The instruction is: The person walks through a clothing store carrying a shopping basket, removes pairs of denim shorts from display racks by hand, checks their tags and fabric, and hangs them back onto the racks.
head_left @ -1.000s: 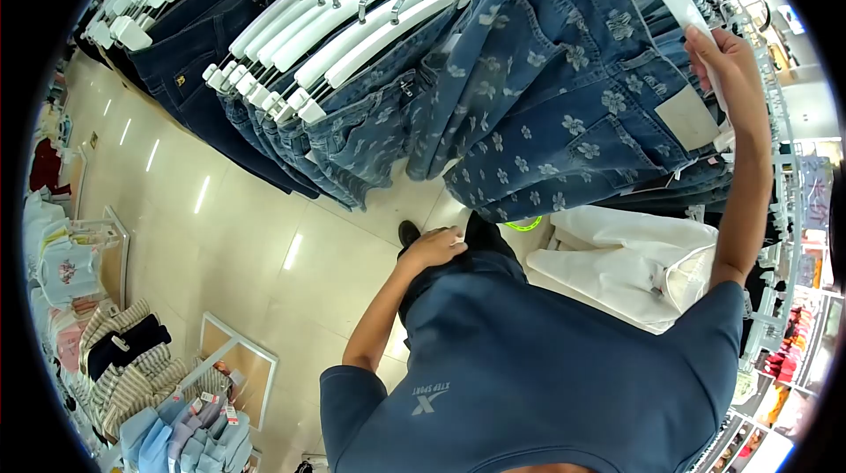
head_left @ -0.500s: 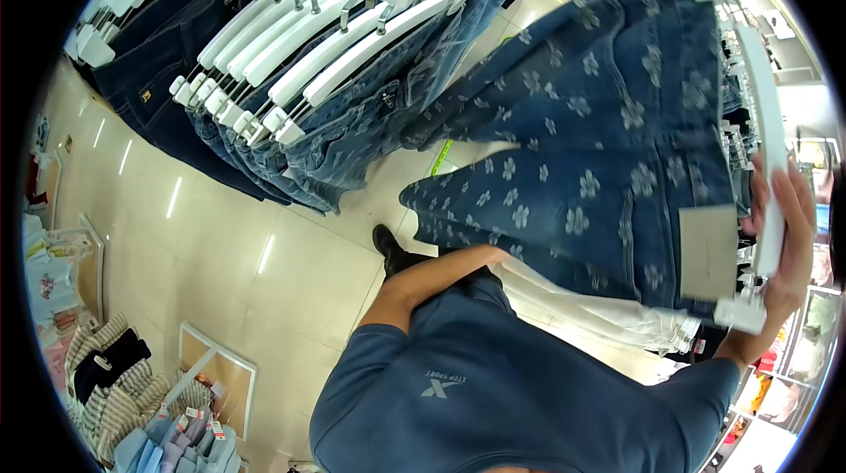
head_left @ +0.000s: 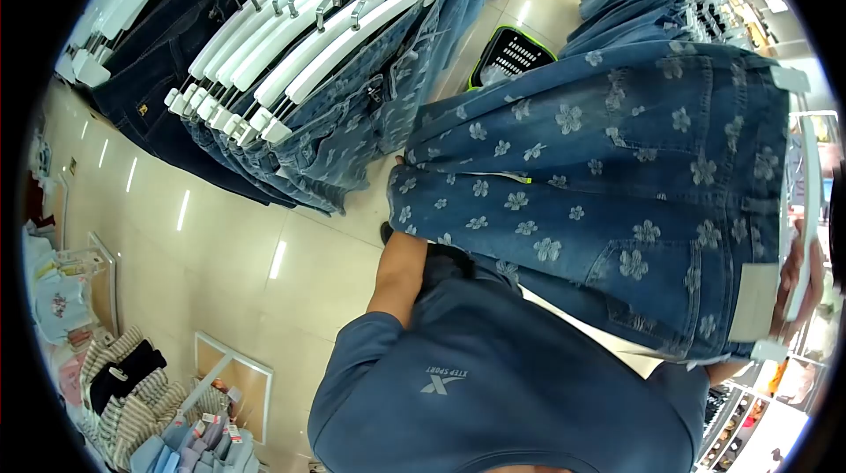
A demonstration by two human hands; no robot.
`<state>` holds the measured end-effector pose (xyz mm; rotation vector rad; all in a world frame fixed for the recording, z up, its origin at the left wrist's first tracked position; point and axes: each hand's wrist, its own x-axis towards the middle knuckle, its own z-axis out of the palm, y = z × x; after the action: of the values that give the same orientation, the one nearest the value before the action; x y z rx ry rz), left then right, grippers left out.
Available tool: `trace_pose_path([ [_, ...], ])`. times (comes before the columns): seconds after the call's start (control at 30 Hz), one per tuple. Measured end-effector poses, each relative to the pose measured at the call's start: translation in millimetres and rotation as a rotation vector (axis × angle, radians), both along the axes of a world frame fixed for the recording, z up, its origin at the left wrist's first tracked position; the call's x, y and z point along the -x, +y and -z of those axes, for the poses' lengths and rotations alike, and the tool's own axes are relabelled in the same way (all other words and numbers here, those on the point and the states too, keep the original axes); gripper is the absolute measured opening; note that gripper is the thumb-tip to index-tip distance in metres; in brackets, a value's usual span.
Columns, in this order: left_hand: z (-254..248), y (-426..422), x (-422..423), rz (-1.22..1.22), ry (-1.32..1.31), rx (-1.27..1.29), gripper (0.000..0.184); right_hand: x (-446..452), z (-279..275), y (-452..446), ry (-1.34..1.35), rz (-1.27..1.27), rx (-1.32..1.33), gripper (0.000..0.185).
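A pair of blue jeans with pale flower patches (head_left: 564,200) is stretched sideways in front of me, back pockets facing the camera. Its waistband, with a beige patch label (head_left: 754,304), hangs from the clips of a white hanger (head_left: 809,217) at the far right. My right hand (head_left: 797,283) is closed around that hanger. My left forearm (head_left: 401,272) reaches up behind the leg ends. The jeans hide nearly all of my left hand (head_left: 399,160); only what looks like a fingertip shows at the hem, so its grip is unclear.
At upper left, a rack holds several pairs of jeans on white hangers (head_left: 330,54), close to the hems. Beyond are a black basket with a green rim (head_left: 511,54) and more hanging jeans (head_left: 630,1). Folded clothes (head_left: 132,385) lie at lower left, beside a white-framed board (head_left: 233,376).
The flowered jeans have swung lower and flatter, with the legs closer together. My right hand and the hanger moved right and down. My left forearm went further behind the legs. The basket came into view.
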<state>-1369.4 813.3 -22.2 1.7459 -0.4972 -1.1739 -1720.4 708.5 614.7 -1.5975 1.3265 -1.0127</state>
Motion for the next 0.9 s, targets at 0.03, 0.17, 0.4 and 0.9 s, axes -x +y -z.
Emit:
trace_pose_path([
  [0.03,-6.4,14.5,-9.4,-0.055,0.004,0.01,0.061,-10.5,8.4,-6.3,-0.095,-0.019,-0.049,0.043],
  [0.17,-29.6,86.0,-24.5,-0.215,0.017,0.015,0.06,-28.4,58.5,-51.0,-0.024,-0.069,-0.155,0.04],
  [0.4,-71.4,202.2,-14.2,-0.451,0.007,0.003,0.057,-76.2,170.6,-105.1,0.046,-0.452,-0.423,0.039],
  [0.9,-179.9,234.3,11.5,-0.563,-0.189,0.114,0.051,-150.2,336.7,-91.8,-0.344,-0.671,-0.712,0.035],
])
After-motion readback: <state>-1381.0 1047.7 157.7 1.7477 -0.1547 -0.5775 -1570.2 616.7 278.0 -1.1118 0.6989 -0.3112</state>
